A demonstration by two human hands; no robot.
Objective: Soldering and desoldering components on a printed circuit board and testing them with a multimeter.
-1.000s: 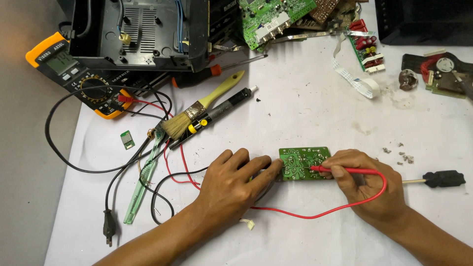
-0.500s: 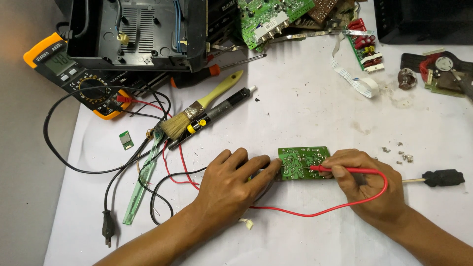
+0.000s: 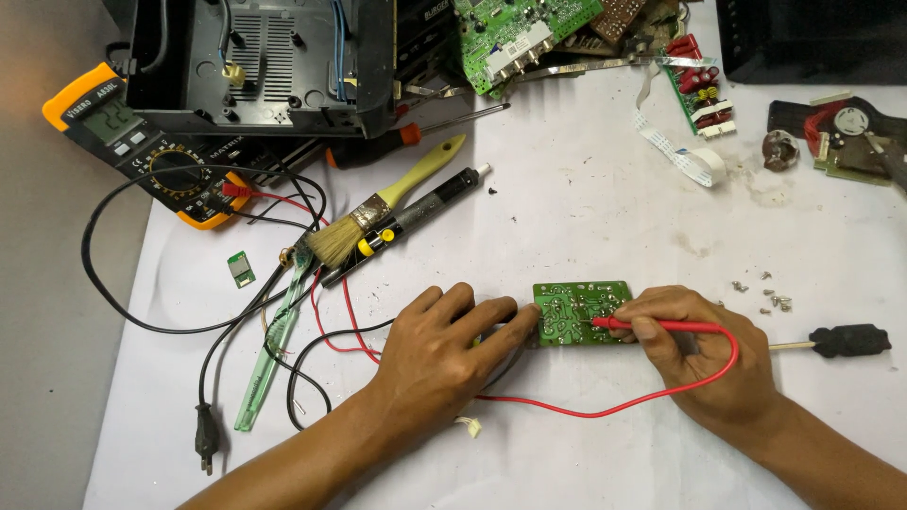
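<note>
Surface: white sheet [image 3: 586,217] on grey table | left hand [image 3: 439,354] flat, empty-gripped | right hand [image 3: 704,354] pinching red probe [image 3: 661,326]

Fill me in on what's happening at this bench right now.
A person is probing a small green circuit board lying solder side up on a white-covered table. The left hand steadies the board's left edge, while the right hand holds a red test probe with its tip on the board. The probe's red lead runs left toward an orange-cased multimeter. A paintbrush, loose screws and an opened black device casing lie around.
</note>
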